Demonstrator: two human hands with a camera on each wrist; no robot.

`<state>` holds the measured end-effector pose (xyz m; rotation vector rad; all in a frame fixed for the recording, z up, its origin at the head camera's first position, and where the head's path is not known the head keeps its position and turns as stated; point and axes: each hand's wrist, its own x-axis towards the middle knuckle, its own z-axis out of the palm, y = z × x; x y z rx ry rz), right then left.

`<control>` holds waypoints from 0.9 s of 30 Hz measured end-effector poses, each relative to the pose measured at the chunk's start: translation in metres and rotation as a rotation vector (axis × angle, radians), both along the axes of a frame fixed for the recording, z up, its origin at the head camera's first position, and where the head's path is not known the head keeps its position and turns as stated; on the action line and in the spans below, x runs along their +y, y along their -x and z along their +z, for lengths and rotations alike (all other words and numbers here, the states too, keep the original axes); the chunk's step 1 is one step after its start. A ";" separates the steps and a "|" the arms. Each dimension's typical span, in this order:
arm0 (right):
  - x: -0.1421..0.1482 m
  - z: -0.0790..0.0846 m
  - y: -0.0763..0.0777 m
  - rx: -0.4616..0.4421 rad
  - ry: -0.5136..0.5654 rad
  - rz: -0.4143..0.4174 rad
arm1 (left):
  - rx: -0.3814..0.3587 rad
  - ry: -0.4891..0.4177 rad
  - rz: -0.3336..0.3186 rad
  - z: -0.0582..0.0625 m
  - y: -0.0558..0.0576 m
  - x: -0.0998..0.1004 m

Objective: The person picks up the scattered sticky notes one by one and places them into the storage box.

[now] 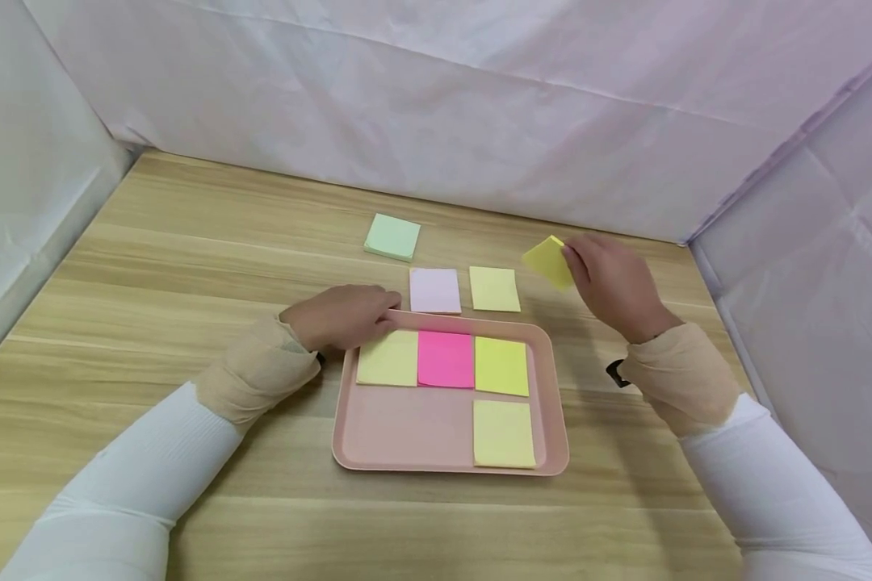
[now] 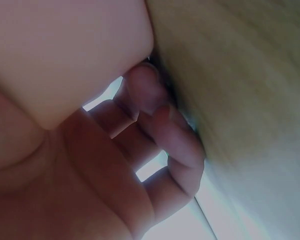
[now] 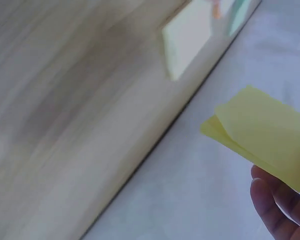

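Evidently the yellow pad [image 1: 548, 261] is the thing most at risk: it hangs tilted above the table [image 1: 262, 532], past the far right corner of the tray [image 1: 407, 428], with the right hand [image 1: 614, 284] pinching it by one side between thumb and fingers. One corner of its leaves has parted from the rest, so a grip that slackened or slid could fan the sheets or let the pad swing. Brought down tilted, it could catch the rim, or ride up on the pink pad [image 1: 446, 359] if set too close. The left hand's [image 1: 345, 316] fingers curl round the tray's far left corner; a tug there could skew the row inside, while a push away could bump the lilac pad [image 1: 435, 290], just beyond the rim.
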<state>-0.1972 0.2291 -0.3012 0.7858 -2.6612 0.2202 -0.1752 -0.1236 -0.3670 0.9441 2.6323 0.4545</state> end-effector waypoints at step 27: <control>-0.068 0.030 -0.047 -0.001 -0.030 0.281 | -0.002 -0.008 0.002 -0.001 0.001 -0.002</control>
